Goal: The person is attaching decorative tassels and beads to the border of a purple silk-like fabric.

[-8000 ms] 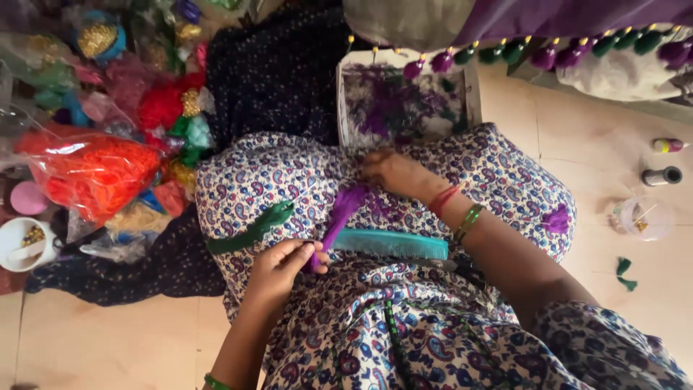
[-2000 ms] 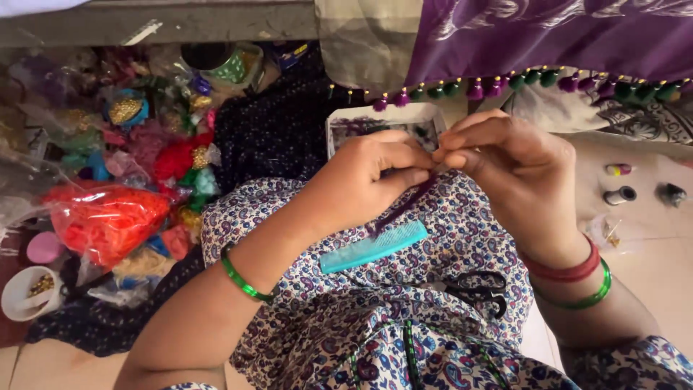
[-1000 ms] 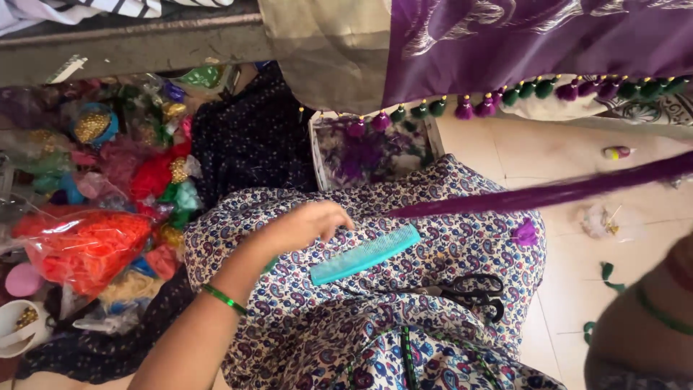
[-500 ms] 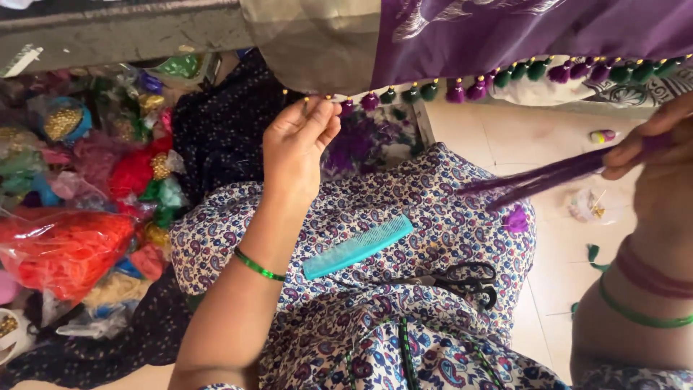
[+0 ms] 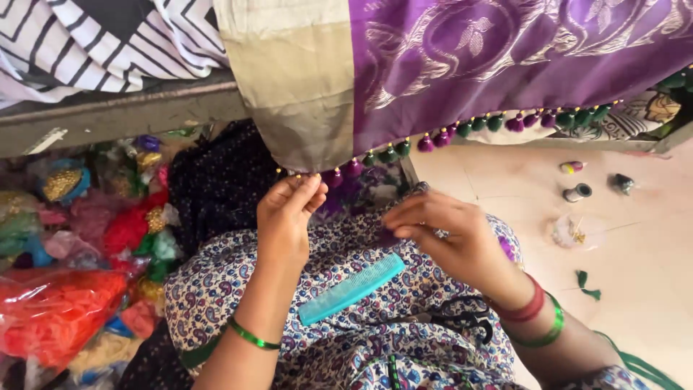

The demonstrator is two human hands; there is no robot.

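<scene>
The right hand (image 5: 451, 238) has been drawn back beside the left hand (image 5: 285, 217); both are pinched at the purple cloth's tasselled edge (image 5: 375, 155), above the comb (image 5: 351, 289).

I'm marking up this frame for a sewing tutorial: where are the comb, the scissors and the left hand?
comb (image 5: 351, 289), head view, middle of its spine.
scissors (image 5: 469, 323), head view, black handle loops.
left hand (image 5: 285, 217), head view, back of the hand.

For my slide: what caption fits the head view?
Left hand pinches the purple cloth's tasselled edge; right hand nears, teal comb on lap.
</scene>
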